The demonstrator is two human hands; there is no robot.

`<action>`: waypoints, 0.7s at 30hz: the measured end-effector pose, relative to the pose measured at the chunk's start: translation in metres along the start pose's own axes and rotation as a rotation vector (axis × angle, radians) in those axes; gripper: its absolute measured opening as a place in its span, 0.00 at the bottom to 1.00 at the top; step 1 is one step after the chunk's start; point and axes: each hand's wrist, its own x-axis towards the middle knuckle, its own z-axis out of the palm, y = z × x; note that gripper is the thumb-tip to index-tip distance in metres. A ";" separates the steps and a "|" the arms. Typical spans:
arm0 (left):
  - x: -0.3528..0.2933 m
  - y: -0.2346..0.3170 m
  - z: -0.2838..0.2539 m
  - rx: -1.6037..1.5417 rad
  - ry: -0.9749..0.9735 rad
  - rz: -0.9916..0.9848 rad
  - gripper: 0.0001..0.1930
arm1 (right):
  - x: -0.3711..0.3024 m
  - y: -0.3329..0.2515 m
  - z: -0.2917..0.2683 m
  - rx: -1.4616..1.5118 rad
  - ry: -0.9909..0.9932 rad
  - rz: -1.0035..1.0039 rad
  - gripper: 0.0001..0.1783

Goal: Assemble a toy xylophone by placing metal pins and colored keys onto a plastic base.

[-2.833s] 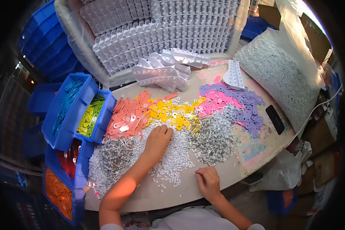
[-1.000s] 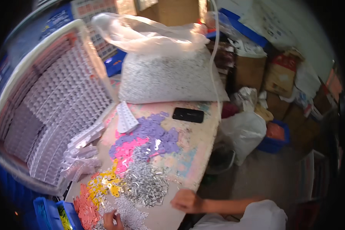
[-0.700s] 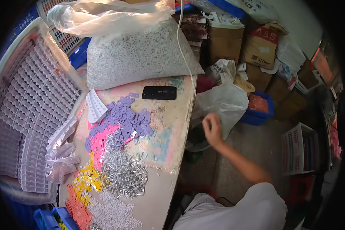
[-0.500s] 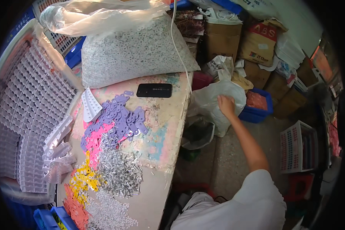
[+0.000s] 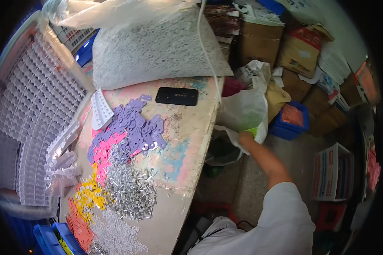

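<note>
One large pale tabletop, blotched with pink and blue, fills the middle, and on its far end sits a bulging clear plastic sack of small white rings. Beside the table's right edge, below its top, hangs or stands a limp white plastic bag with its mouth open. Across the tabletop spread a heap of flat purple plastic tabs and, touching it, a pile of shiny silver metal rivets. The right hand reaches well apart from these, into the mouth of the white bag; its fingers point inward and are mostly hidden. Just beside them shows a bright green piece, inside the bag; whether the fingers are spread or pinching it, I cannot tell.
</note>
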 end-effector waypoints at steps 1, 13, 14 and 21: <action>-0.002 0.016 0.005 -0.061 -0.006 -0.019 0.12 | 0.010 0.001 0.012 -0.114 0.478 0.060 0.06; -0.014 0.025 0.030 -0.163 -0.035 -0.181 0.14 | 0.094 0.128 0.140 0.301 0.294 0.091 0.58; -0.009 0.029 0.032 -0.163 -0.053 -0.174 0.14 | 0.103 0.141 0.141 0.318 0.279 0.161 0.56; -0.005 0.029 0.003 -0.103 -0.007 -0.176 0.14 | 0.171 0.156 0.150 0.662 0.281 -0.276 0.32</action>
